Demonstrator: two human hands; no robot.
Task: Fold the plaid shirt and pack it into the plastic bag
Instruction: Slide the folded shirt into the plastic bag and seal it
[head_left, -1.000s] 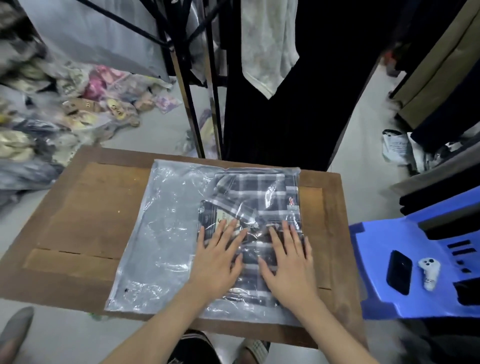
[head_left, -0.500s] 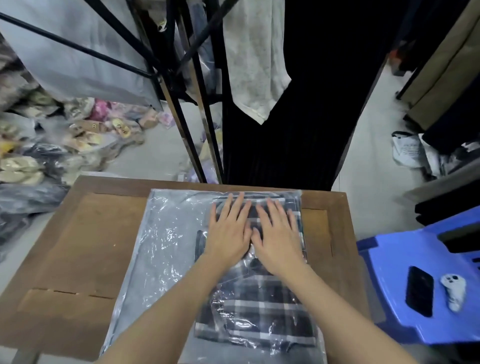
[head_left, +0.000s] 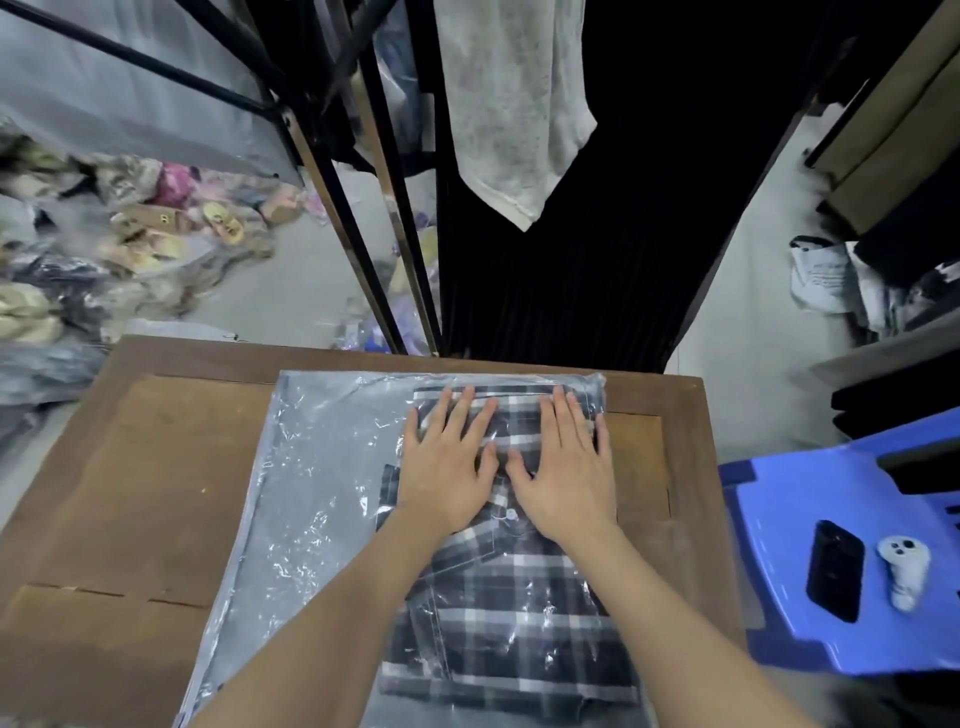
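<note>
While folded plaid shirt (head_left: 511, 618) lies inside plastic bag (head_left: 322, 467) on table (head_left: 156, 467), left hand (head_left: 448, 462) and right hand (head_left: 563, 462) press flat, fingers spread wide.

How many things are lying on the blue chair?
2: a black phone on the blue chair, and a white controller right of it. The chair leaves the picture, so more may be hidden.

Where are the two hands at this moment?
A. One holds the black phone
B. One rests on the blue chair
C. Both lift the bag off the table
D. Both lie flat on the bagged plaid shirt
D: the left hand and right hand press with straight fingers on the plaid shirt inside the plastic bag.
</note>
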